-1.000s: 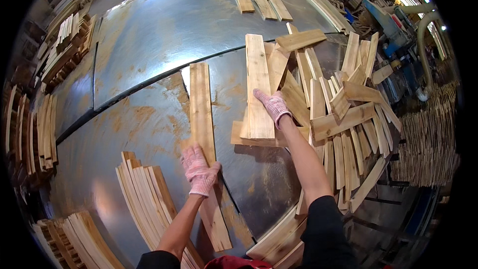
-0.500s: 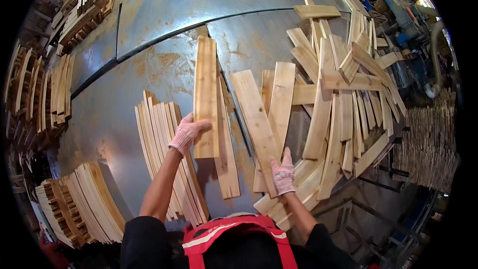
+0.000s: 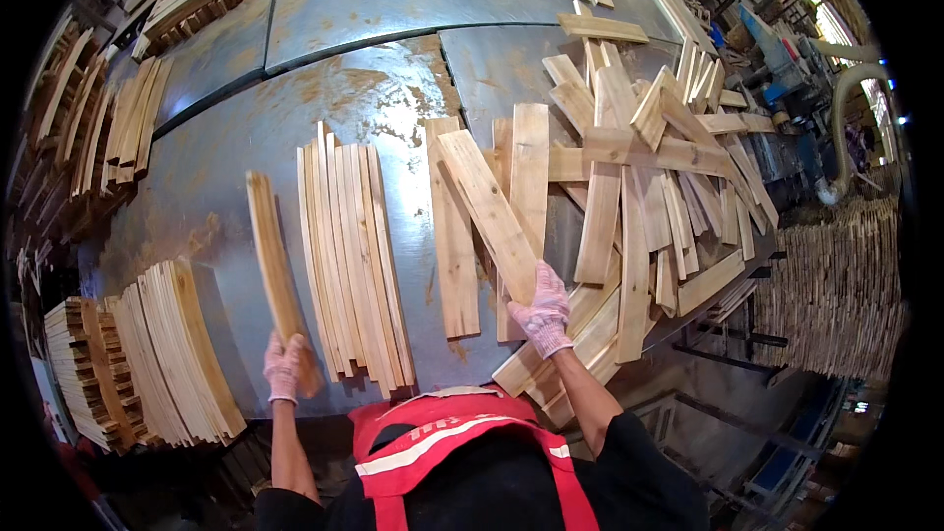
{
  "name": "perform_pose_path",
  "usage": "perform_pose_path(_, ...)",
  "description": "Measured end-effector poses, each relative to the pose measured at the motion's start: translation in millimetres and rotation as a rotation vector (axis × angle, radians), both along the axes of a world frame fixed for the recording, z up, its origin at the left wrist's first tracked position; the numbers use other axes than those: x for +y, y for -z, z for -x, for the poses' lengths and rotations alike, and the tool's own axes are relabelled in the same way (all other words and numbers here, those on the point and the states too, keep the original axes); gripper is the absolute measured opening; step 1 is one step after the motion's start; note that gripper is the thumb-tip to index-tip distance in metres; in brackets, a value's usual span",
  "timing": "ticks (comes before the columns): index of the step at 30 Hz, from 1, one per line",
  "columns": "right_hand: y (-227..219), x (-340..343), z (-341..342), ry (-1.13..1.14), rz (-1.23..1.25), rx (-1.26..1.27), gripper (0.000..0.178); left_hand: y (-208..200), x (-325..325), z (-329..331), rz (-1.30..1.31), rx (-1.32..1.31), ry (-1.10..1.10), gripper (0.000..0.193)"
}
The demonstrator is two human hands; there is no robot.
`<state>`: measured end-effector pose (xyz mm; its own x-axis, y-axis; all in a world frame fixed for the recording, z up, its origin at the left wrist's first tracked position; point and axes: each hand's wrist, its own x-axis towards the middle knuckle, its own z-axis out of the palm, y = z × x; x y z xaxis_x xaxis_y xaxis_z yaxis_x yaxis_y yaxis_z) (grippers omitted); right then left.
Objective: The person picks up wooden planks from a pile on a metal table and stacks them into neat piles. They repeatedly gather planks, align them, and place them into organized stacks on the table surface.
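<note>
My left hand [image 3: 284, 368], in a pink glove, grips the near end of a wooden slat [image 3: 272, 265] that stands on edge, just left of a row of slats on edge [image 3: 352, 254] on the metal table [image 3: 216, 197]. My right hand [image 3: 544, 311], also gloved, holds the near end of a flat slat [image 3: 489, 210] that slants up to the left over other boards. A single flat plank [image 3: 451, 234] lies between the row and that slat.
A loose heap of slats [image 3: 653, 165] covers the table's right side. More rows of slats [image 3: 172, 349] stand at the near left, with stacks [image 3: 128, 118] along the far left edge. Stacked boards [image 3: 834, 285] sit off the table to the right.
My left hand has carried a slat from the table's middle to the left of the upright row and turned it on edge. My right hand has shifted onto the slanted slat's near end.
</note>
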<state>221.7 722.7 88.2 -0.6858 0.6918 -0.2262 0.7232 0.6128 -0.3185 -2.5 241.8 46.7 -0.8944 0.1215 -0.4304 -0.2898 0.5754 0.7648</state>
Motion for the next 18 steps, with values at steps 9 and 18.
perform_pose_path(9, -1, -46, 2, 0.180, 0.285, 0.324, 0.092, 17, 51, -11, 0.109, 0.123, -0.005, 0.053)
perform_pose_path(18, -90, 164, 203, 0.181, 0.428, 0.710, 0.054, -40, 314, -4, -0.422, -0.218, 0.276, 0.071)
